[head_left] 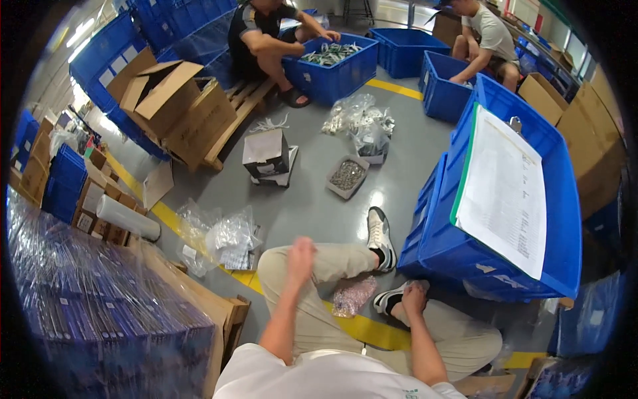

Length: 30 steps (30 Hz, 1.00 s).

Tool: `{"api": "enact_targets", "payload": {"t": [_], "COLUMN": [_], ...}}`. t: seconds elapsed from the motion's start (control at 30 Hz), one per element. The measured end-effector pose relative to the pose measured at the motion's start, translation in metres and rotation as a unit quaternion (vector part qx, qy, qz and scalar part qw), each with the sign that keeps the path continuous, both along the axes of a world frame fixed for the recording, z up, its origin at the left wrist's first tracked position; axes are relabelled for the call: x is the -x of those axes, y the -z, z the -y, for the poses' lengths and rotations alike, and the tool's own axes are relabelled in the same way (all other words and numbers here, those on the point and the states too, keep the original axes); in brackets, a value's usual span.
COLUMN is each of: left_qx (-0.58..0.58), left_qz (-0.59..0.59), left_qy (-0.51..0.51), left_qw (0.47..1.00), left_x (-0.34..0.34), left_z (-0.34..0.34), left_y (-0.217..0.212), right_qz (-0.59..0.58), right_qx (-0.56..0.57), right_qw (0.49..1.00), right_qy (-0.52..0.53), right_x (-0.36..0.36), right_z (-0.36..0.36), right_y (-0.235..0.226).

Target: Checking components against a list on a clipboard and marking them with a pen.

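Note:
My left hand [302, 258] is over my left knee, smeared by motion, so its fingers cannot be made out. Beside my right shoe [392, 297], my right hand [415, 299] hangs low in front of my right shin. Its fingers are partly hidden, and whether they hold anything does not show. Between my legs a pinkish bubble-wrap bag [353, 296] lies on the floor. Farther ahead stands a shallow tray of small metal parts [347, 175]. Behind it are clear bags of metal pieces [362, 120].
A blue crate [565, 266] at my right carries a clipboard with a paper sheet [502, 193]. Plastic bags [229, 236] and a small box [264, 149] are left ahead. A wrapped stack [119, 319] stands at near left. Two people work at blue crates [339, 76] beyond.

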<state>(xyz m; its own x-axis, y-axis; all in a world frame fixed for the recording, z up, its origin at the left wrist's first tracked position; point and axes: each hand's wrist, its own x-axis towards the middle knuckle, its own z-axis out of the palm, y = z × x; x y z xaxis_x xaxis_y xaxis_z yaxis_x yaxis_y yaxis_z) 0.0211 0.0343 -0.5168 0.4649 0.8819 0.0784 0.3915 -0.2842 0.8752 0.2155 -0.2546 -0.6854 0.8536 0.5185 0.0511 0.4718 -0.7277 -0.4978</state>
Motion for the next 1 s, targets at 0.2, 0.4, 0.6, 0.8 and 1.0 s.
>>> {"api": "enact_targets", "payload": {"t": [0.2, 0.4, 0.6, 0.8, 1.0], "left_qx": [-0.074, 0.083, 0.181, 0.093, 0.043], "left_qz": [0.082, -0.005, -0.161, -0.175, -0.245], "left_qy": [-0.236, -0.396, -0.317, -0.314, -0.347], "left_qw": [0.965, 0.915, 0.917, 0.928, 0.904], "left_x": [0.069, 0.251, 0.228, 0.197, 0.173], "left_z": [-0.108, -0.173, -0.134, -0.136, -0.156], "left_y": [0.004, 0.169, 0.243, 0.245, 0.225], "right_qz": [-0.105, -0.109, -0.11, -0.096, -0.117], "right_qx": [0.094, 0.112, 0.149, 0.14, 0.143], "right_qw": [0.989, 0.986, 0.982, 0.985, 0.983], "right_qy": [0.043, -0.05, -0.022, -0.02, 0.002], "right_x": [-0.023, -0.017, -0.027, -0.029, -0.02], "right_z": [0.013, -0.005, 0.004, 0.01, -0.003], "right_y": [0.021, 0.023, 0.012, 0.036, 0.015]}}
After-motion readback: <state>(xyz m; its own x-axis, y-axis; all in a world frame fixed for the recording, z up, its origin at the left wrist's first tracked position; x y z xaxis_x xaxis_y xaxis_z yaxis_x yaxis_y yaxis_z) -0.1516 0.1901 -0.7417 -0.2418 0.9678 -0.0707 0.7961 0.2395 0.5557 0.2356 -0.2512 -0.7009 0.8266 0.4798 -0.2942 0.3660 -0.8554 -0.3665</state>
